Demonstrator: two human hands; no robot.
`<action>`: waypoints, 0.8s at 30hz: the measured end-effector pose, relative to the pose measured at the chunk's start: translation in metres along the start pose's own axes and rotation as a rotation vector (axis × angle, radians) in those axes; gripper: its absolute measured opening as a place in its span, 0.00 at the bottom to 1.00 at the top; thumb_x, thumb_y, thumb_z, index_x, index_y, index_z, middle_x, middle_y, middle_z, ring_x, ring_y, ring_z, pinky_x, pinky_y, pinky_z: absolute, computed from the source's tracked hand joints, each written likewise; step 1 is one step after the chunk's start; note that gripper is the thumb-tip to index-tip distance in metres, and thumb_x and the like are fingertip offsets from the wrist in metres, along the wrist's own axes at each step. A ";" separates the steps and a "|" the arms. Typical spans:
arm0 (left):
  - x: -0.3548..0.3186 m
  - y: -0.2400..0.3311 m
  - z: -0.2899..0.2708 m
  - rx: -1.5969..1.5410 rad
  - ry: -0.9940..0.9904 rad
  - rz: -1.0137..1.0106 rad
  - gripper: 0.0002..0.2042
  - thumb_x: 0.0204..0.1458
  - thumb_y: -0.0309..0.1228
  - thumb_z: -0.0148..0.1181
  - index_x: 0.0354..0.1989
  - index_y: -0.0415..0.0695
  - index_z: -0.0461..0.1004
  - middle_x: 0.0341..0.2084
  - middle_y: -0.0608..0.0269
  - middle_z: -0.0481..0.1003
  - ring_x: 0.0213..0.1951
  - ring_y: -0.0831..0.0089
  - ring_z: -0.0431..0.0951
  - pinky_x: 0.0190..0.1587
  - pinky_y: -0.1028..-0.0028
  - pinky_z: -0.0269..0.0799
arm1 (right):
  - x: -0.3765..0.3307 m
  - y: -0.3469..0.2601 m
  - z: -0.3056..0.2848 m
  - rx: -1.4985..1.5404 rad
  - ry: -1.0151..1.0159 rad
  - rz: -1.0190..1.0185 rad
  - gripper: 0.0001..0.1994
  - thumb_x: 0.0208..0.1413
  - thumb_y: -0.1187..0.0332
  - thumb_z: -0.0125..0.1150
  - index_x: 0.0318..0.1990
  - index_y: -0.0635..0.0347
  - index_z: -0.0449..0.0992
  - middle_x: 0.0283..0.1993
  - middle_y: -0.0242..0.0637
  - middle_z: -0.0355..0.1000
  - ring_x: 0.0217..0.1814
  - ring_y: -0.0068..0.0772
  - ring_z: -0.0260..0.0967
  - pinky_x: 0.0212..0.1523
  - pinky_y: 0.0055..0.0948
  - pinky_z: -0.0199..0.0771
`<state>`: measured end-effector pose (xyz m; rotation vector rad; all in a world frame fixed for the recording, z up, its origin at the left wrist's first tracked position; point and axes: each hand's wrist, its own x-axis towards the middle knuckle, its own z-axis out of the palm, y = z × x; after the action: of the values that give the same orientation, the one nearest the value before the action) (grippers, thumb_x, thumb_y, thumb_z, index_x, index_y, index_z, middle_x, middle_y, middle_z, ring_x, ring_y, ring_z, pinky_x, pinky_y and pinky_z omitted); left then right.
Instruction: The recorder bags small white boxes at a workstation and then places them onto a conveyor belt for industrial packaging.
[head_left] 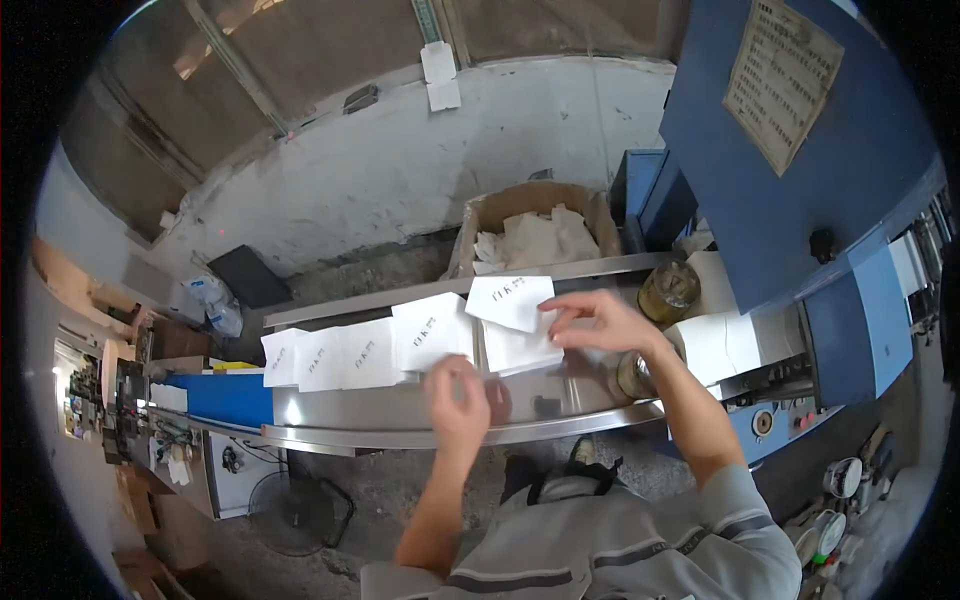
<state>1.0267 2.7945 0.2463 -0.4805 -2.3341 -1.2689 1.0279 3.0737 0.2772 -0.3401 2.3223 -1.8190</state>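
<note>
White printed sheets lie in a row of overlapping piles along a metal table. My right hand (604,324) is at the right end of the row, thumb and fingers apart. Its fingertips are at the right edge of a tilted printed sheet (508,302), which lies askew over a white pile (522,350). My left hand (459,402) hovers by the near corner of another printed pile (432,332), fingers bent and blurred by motion. Further left are more printed sheets (367,356), partly overlapping.
The metal table (380,432) has a raised near edge. Beyond it stands a cardboard box (590,205) of white paper. Two jars, one a glass jar (668,291), stand right of my right hand, beside a blue machine (775,200) with white paper (735,348). A fan (292,512) is below left.
</note>
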 end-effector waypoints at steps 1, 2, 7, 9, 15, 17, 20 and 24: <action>0.009 -0.006 -0.004 -0.112 0.059 -0.055 0.08 0.57 0.25 0.56 0.43 0.36 0.75 0.40 0.50 0.78 0.42 0.59 0.78 0.47 0.65 0.73 | 0.000 0.009 -0.001 0.119 0.051 0.045 0.21 0.56 0.67 0.66 0.56 0.65 0.74 0.38 0.37 0.80 0.44 0.27 0.77 0.49 0.27 0.75; 0.028 0.001 -0.004 -0.141 0.044 -0.098 0.10 0.58 0.27 0.56 0.45 0.36 0.74 0.41 0.50 0.78 0.43 0.59 0.78 0.47 0.65 0.73 | 0.004 0.026 -0.002 0.128 0.234 -0.020 0.20 0.56 0.66 0.66 0.54 0.67 0.74 0.40 0.39 0.79 0.42 0.26 0.77 0.46 0.25 0.75; 0.086 -0.013 0.034 -0.087 -0.166 -0.168 0.23 0.63 0.39 0.52 0.60 0.34 0.66 0.52 0.39 0.74 0.53 0.48 0.75 0.53 0.60 0.71 | 0.062 0.029 0.003 -0.358 0.371 -0.086 0.29 0.60 0.47 0.57 0.54 0.68 0.74 0.44 0.53 0.77 0.48 0.41 0.75 0.52 0.36 0.72; 0.086 -0.010 0.042 -0.102 -0.210 -0.247 0.24 0.62 0.40 0.52 0.60 0.34 0.66 0.51 0.38 0.74 0.53 0.46 0.75 0.54 0.59 0.70 | 0.075 0.026 0.003 -0.296 0.214 0.037 0.31 0.61 0.45 0.55 0.55 0.68 0.74 0.46 0.55 0.77 0.50 0.44 0.74 0.54 0.37 0.71; 0.092 -0.003 0.048 0.198 -0.520 -0.235 0.32 0.56 0.42 0.58 0.63 0.33 0.59 0.42 0.32 0.76 0.45 0.38 0.77 0.49 0.52 0.72 | 0.058 0.028 0.009 -0.212 0.172 0.032 0.32 0.62 0.46 0.52 0.56 0.71 0.72 0.53 0.56 0.74 0.55 0.47 0.73 0.58 0.36 0.69; 0.097 -0.008 0.050 0.294 -0.571 -0.270 0.34 0.53 0.41 0.62 0.65 0.36 0.60 0.43 0.35 0.77 0.47 0.42 0.78 0.51 0.56 0.72 | 0.049 0.031 0.013 -0.262 0.228 0.001 0.31 0.62 0.47 0.53 0.58 0.71 0.70 0.57 0.56 0.72 0.61 0.49 0.69 0.61 0.37 0.66; 0.104 -0.018 0.052 0.227 -0.618 -0.361 0.36 0.49 0.36 0.66 0.67 0.41 0.59 0.44 0.42 0.77 0.43 0.47 0.79 0.47 0.58 0.73 | 0.027 0.036 0.026 -0.318 0.377 0.028 0.31 0.63 0.50 0.53 0.65 0.64 0.65 0.66 0.52 0.64 0.67 0.47 0.63 0.64 0.37 0.63; 0.093 -0.022 0.046 0.115 -0.389 -0.263 0.41 0.45 0.28 0.69 0.68 0.41 0.54 0.43 0.46 0.77 0.41 0.52 0.80 0.44 0.59 0.75 | -0.001 0.035 0.051 -0.270 0.466 0.076 0.35 0.62 0.50 0.55 0.67 0.67 0.58 0.68 0.59 0.58 0.71 0.55 0.56 0.68 0.40 0.57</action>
<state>0.9274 2.8307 0.2581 -0.4231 -2.8573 -1.2321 1.0403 3.0345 0.2310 0.1604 2.8531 -1.6894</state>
